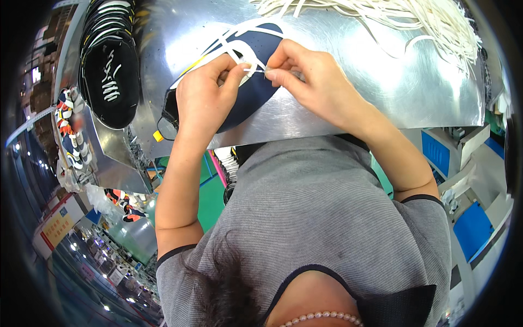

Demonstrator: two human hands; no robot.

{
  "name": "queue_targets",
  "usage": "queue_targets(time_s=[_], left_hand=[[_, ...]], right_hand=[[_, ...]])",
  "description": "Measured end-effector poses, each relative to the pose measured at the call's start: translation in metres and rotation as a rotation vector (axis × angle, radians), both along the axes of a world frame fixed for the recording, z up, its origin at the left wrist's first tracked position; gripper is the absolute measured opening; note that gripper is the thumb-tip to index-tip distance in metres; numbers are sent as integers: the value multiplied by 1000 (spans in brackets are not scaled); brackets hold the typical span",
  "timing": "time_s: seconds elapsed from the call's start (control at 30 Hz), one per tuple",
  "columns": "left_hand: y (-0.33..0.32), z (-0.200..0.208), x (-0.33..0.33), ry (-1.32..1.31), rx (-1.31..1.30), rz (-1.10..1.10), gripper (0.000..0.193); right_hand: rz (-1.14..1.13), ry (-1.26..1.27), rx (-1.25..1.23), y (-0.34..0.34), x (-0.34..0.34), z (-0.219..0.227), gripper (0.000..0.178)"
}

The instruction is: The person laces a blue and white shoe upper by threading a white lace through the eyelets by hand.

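Note:
A dark navy shoe upper (243, 107) with a yellow tab at one end lies on the metal table in front of me. White shoelace (234, 48) loops over its top and runs between my two hands. My left hand (210, 90) pinches the lace between thumb and forefinger, resting over the shoe upper. My right hand (305, 73) faces it at the shoe's right edge, thumb and forefinger closed on the lace's thin end. The fingers partly hide the lace where the hands meet.
Nested black shoe uppers with white laces (110, 82) stand in a row at the table's left. A heap of loose white laces (403, 22) covers the far right of the metal table (348, 52). Colourful shoe pieces (68, 131) hang beyond the left edge.

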State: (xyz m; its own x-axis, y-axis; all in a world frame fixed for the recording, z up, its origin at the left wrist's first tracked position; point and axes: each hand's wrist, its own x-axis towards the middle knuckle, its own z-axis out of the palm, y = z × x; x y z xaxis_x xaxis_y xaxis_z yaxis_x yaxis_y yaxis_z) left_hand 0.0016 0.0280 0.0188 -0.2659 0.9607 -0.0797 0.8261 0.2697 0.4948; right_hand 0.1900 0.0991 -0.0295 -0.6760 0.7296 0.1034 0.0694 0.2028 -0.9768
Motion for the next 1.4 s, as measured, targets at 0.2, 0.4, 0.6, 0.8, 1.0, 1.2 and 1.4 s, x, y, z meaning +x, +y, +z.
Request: queue_targets(time_s=[0.2,0.4,0.6,0.8,1.0,1.2,1.4], left_hand=[[3,2,2,10,-30,36,33],[-5,-4,-3,-199,-1,-67,19],[-14,-6,8,-26,74,-201,19],[-29,-1,1,191,266,-323,26],[-42,6,-10,401,597,-615,29],[-36,25,-35,-440,-104,-94,33],[-7,31,-40,-786,-651,114,46]], right_hand=[[-9,-137,81,-3,3,3,18],[37,-423,317,-1,-7,14,17],[-70,-356,616,-22,-40,-1,17],[-25,-357,402,-21,-1,24,17],[-275,-40,-35,54,44,48,27],[-196,26,-316,27,5,39,50],[-190,183,-303,11,-6,26,55]])
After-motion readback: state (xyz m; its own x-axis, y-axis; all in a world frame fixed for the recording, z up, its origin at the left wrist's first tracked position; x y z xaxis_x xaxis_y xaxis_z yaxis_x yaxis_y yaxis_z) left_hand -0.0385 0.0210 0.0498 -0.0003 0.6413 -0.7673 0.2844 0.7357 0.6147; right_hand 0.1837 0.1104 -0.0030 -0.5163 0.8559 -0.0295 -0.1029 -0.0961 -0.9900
